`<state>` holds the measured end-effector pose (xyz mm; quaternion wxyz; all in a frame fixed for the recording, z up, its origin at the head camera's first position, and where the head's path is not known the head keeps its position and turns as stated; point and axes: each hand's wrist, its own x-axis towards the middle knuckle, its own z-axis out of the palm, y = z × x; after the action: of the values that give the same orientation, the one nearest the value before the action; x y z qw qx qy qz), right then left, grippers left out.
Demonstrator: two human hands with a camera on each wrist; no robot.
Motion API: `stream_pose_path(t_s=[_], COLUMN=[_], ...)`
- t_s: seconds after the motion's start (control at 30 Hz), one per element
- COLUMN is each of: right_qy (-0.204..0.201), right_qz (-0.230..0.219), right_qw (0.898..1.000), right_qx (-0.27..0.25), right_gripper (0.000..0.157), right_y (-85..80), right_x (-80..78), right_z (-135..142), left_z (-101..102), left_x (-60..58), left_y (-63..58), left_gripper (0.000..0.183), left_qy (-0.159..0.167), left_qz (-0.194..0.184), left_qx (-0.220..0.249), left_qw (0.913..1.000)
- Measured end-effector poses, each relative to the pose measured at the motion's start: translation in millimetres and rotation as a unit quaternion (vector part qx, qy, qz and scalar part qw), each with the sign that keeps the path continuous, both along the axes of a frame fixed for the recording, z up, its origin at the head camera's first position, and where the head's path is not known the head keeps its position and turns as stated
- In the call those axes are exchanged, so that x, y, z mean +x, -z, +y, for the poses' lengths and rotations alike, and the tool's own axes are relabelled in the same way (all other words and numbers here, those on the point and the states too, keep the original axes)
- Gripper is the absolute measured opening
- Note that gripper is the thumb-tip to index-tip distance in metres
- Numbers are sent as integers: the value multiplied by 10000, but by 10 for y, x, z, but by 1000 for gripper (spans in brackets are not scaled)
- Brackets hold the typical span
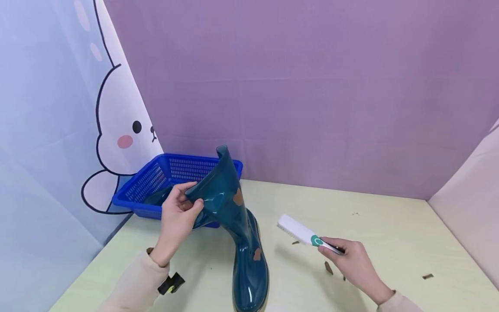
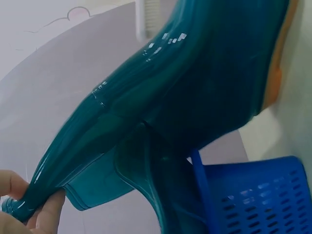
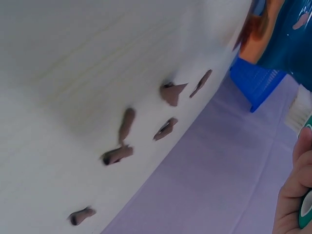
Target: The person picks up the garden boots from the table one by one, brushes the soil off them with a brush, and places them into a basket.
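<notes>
A glossy teal rubber boot [image 1: 245,242] stands on the table, its shaft leaning left, with brown patches on the shaft and the foot. My left hand [image 1: 177,216] pinches the rim of the shaft between thumb and fingers. In the left wrist view the pinched boot top [image 2: 41,190] is folded between the fingertips. My right hand [image 1: 352,260] grips the handle of a white and green scrub brush [image 1: 298,229]. The brush is held above the table to the right of the boot, apart from it, bristles facing down and left.
Behind the boot stands a blue plastic basket [image 1: 136,208] with another dark teal boot [image 1: 157,197] inside. Several brown flakes [image 1: 328,268] lie scattered on the table at the right. A purple cloth wall [image 1: 312,108] closes off the back.
</notes>
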<state>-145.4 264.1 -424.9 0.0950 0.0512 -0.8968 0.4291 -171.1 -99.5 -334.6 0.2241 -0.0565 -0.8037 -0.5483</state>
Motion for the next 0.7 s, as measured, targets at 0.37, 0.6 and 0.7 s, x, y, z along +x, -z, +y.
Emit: stream_pose_path(t_s=[0.37, 0.6, 0.7], right_qy=[-197, -154, -124], right_qz=[-548, -717, -690], right_qw=[9961, 9931, 9933], right_qx=[-664, -912, -921], right_gripper=[31, 32, 33], right_y=[-46, -114, -127], right_x=[-67, -57, -54], right_z=[-172, -203, -226], left_z=[6, 52, 20], left_x=[11, 42, 56], left_y=[35, 108, 166], left_gripper=[32, 31, 30], left_qy=[76, -26, -160], left_qz=[-41, -167, -9], left_qx=[726, 545, 306], left_qw=[9973, 9984, 9994])
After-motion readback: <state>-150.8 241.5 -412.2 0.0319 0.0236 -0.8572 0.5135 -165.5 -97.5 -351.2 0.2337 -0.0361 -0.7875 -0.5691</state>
